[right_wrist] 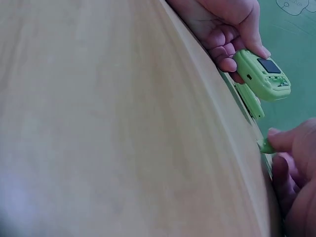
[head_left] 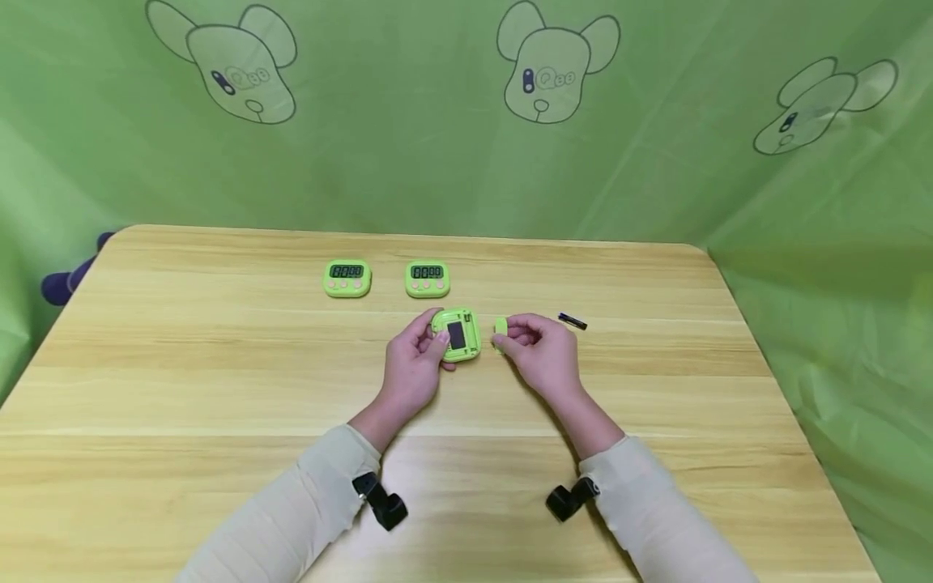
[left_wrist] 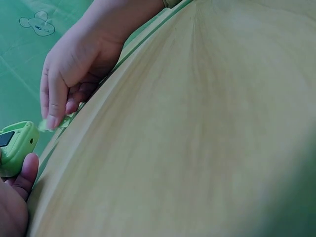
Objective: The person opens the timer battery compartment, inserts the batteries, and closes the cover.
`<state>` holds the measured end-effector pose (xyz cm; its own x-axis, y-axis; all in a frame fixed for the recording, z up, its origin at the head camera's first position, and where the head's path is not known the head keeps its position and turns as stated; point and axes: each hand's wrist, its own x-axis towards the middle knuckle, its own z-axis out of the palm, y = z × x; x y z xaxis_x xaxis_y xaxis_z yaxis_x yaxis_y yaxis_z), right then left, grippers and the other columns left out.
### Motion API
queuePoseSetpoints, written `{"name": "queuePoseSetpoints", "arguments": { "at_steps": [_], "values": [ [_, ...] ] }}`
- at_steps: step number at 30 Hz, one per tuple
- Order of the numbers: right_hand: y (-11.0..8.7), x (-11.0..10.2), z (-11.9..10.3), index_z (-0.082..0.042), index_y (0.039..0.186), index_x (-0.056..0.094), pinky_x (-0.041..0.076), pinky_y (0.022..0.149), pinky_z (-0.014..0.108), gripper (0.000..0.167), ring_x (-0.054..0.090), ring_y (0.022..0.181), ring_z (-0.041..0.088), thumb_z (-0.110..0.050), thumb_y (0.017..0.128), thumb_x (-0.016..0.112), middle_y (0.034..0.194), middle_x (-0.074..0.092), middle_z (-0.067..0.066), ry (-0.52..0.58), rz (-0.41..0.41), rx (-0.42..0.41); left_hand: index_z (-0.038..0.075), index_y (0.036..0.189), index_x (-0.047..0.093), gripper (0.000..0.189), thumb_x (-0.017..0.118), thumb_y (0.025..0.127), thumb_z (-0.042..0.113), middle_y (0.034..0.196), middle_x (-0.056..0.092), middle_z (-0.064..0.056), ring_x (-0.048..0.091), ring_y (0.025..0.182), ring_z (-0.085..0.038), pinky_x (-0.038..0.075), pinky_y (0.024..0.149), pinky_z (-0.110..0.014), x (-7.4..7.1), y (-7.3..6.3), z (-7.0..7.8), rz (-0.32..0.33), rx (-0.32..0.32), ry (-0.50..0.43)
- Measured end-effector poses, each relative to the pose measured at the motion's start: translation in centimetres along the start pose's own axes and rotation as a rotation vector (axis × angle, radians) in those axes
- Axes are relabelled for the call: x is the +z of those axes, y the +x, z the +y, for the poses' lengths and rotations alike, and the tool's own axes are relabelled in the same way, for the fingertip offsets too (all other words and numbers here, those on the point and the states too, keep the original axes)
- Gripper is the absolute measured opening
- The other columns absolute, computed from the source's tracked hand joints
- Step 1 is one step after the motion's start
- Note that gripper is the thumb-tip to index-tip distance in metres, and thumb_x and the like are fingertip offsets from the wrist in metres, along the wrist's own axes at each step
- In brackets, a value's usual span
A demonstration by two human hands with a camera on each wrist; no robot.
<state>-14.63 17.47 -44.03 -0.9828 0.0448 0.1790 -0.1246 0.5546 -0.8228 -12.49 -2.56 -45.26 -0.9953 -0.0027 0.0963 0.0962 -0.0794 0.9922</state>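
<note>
My left hand [head_left: 411,371] grips a green digital timer [head_left: 470,344] with its back turned up and the thumb lying over it. A dark rectangle sits in the middle of that back, beside an uncovered battery slot near the right edge. Just to the right, my right hand [head_left: 545,355] pinches a small green battery cover [head_left: 500,326] between thumb and fingers, a short gap away from the timer. In the right wrist view the open slot of the timer [right_wrist: 256,81] faces the cover [right_wrist: 265,146]. Whether a battery lies in the slot is too small to tell.
Two more green timers, the left one [head_left: 347,278] and the right one [head_left: 427,279], lie face up behind my hands. A black battery [head_left: 573,321] is on the wooden table [head_left: 219,389] beyond my right hand. A green curtain [head_left: 408,162] hangs behind the table.
</note>
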Motion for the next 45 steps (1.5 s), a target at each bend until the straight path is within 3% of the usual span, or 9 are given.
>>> {"name": "queuePoseSetpoints", "arguments": {
  "at_steps": [4,10,22,28,35,41,45],
  "values": [
    [0.0,-0.2,0.1,0.000,0.100,0.076,0.051,0.062,0.021,0.026,0.061,0.070,0.017,-0.010,0.078,0.087,0.083,0.071,0.006,-0.071,0.005,-0.038,-0.006,0.138,0.053,0.040,0.057,0.099,-0.003,0.088,0.061,-0.018,0.065,0.067,-0.036,0.060,0.062,-0.038,0.0,0.0,0.1,0.001,-0.005,-0.008],
    [-0.3,-1.1,0.6,-0.002,0.098,0.076,0.050,0.060,0.018,0.019,0.062,0.068,0.017,-0.010,0.082,0.083,0.081,0.071,0.005,-0.020,0.062,-0.037,-0.006,0.139,0.053,0.040,0.057,0.099,-0.003,0.088,0.061,-0.018,0.065,0.067,-0.035,0.060,0.062,-0.036,-0.1,-0.1,0.1,0.003,-0.011,-0.004],
    [-0.3,-5.1,2.8,-0.003,0.109,0.073,0.046,0.056,0.016,0.027,0.058,0.064,0.011,-0.016,0.085,0.080,0.084,0.068,0.007,-0.061,0.148,0.130,-0.007,0.138,0.052,0.040,0.057,0.099,-0.003,0.085,0.058,-0.014,0.064,0.065,-0.023,0.060,0.061,-0.035,-0.3,0.0,0.0,0.008,-0.012,0.004],
    [0.4,-5.9,3.2,-0.003,0.115,0.072,0.048,0.064,0.025,0.034,0.060,0.070,0.016,-0.023,0.088,0.079,0.086,0.068,0.008,-0.188,0.092,0.143,-0.007,0.139,0.052,0.040,0.057,0.099,-0.004,0.084,0.057,-0.014,0.062,0.066,-0.021,0.060,0.061,-0.035,-0.3,0.0,0.0,0.011,-0.019,-0.005],
    [0.6,-6.2,3.0,-0.005,0.102,0.072,0.044,0.076,0.038,0.026,0.057,0.083,0.025,-0.028,0.091,0.076,0.089,0.064,0.009,-0.265,0.010,0.104,-0.007,0.139,0.052,0.041,0.057,0.099,-0.004,0.085,0.058,-0.014,0.063,0.066,-0.022,0.060,0.061,-0.036,-0.3,-0.1,0.1,0.003,-0.011,-0.015],
    [0.7,-6.3,2.6,-0.005,0.088,0.069,0.044,0.074,0.039,0.010,0.055,0.079,0.027,-0.013,0.090,0.075,0.086,0.064,0.010,-0.283,0.001,0.080,-0.007,0.138,0.052,0.040,0.057,0.099,-0.004,0.085,0.057,-0.014,0.062,0.066,-0.020,0.060,0.061,-0.036,-0.1,0.0,0.1,0.003,-0.017,-0.018],
    [0.7,-6.4,2.4,-0.003,0.096,0.066,0.046,0.073,0.038,0.010,0.058,0.078,0.027,-0.009,0.092,0.072,0.089,0.065,0.011,-0.270,-0.010,0.114,-0.007,0.138,0.052,0.040,0.057,0.099,-0.004,0.084,0.056,-0.012,0.062,0.066,-0.020,0.060,0.060,-0.036,0.0,0.0,0.1,-0.003,-0.012,-0.013]
  ]
}}
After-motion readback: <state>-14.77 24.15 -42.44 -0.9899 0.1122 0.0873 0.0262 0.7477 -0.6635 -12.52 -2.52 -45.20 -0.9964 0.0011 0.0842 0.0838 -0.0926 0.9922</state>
